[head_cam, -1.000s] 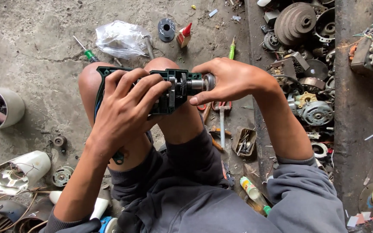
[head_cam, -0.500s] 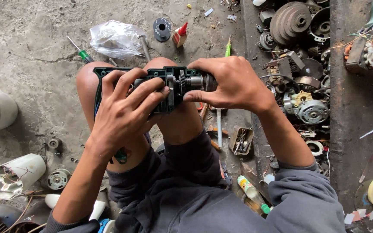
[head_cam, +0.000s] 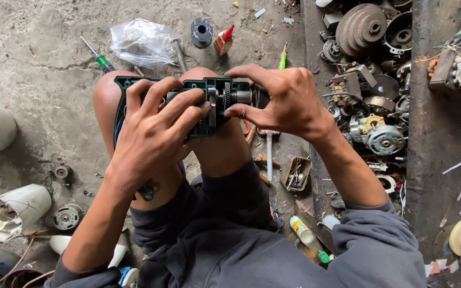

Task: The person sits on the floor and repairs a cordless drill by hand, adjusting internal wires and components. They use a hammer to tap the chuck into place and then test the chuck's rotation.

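We hold the opened power drill [head_cam: 209, 104] across our knees, so its exposed gears face up. Our left hand [head_cam: 153, 130] wraps the green housing in a firm grip; our right hand [head_cam: 286, 101] pinches the chuck end. Beyond the drill lie a green screwdriver [head_cam: 98, 57] and a plastic bag [head_cam: 142, 42] on the floor.

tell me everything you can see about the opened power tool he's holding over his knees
The power tool is a dark green plastic housing with one side off, so metal gears and a shaft show inside near its right end. It lies roughly level across the person's bare knees. The left hand wraps its handle end from the front, fingers over the open side; the right hand pinches the gear end, thumb and fingers on it. A dark cord hangs below the left hand.
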